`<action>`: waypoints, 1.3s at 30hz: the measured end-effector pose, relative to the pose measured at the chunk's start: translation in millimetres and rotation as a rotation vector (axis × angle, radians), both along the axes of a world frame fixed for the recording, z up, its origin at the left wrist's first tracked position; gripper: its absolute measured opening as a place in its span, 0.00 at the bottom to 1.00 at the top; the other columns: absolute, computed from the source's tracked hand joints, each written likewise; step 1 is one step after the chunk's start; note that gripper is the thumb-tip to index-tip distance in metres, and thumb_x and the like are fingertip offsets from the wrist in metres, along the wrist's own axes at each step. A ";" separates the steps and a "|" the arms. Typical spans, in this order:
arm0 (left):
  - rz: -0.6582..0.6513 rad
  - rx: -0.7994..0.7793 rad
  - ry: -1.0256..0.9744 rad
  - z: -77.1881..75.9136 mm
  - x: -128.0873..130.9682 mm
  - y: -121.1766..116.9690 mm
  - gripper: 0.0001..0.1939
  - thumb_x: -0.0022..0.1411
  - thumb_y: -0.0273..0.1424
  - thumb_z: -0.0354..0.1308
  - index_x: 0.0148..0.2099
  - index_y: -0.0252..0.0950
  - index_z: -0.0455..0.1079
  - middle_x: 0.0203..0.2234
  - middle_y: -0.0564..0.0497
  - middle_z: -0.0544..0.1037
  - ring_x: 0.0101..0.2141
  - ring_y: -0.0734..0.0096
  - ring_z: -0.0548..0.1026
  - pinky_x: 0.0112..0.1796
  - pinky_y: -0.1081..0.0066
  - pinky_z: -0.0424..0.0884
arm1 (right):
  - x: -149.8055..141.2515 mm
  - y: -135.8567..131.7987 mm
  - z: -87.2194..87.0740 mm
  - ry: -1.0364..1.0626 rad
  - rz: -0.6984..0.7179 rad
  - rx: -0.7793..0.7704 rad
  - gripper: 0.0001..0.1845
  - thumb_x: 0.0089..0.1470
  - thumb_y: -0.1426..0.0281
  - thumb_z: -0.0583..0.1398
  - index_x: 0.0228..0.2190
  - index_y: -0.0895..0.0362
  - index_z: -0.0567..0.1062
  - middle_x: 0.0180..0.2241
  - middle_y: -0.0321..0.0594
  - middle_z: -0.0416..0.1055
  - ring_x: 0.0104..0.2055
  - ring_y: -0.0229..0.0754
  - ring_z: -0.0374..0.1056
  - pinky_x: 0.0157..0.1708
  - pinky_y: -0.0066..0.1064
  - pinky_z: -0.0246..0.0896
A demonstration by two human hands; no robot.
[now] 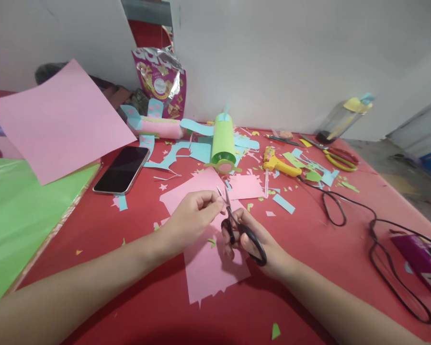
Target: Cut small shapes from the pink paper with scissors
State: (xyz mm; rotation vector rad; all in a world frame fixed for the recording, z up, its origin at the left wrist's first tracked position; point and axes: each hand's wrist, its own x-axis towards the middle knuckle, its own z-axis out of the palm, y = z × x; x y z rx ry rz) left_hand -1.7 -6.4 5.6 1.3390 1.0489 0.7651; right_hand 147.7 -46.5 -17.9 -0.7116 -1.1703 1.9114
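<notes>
"Fingers first: how are they?"

"The right hand [260, 239] has its fingers looped around the handles of the black scissors [230, 212]. The left hand [194, 215] has thumb and forefinger together; whether a scrap sits between them, I can't tell."

"What crowds them?"

"Just past the blade tips lies a green paper roll [223, 136], with paper scraps all about it on the red table [129, 297]. A pink paper roll [161, 128] lies farther left, in front of a snack bag [160, 86]."

"And at the sides?"

"On the left, a phone [121, 170], a large pink sheet [62, 120] and a green sheet [28, 225]. On the right, a yellow glue gun [282, 167], its black cable [373, 249] looping well apart from the hands."

"So where are the scissors, exactly?"

"Blades slightly parted, pointing away from the person, just beside the left fingertips. A jagged-edged pink sheet [215, 278] lies beneath both hands."
</notes>
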 end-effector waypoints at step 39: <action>0.047 0.010 -0.009 1.8 10.2 -17.5 0.14 0.56 0.30 0.43 0.19 0.36 0.50 0.10 0.60 0.63 0.13 0.82 0.63 0.15 0.79 0.57 | -3.3 -7.1 -0.2 -0.173 -0.012 0.077 0.19 0.47 0.54 0.53 0.28 0.54 0.51 0.24 0.33 0.59 0.21 0.32 0.54 0.21 0.27 0.50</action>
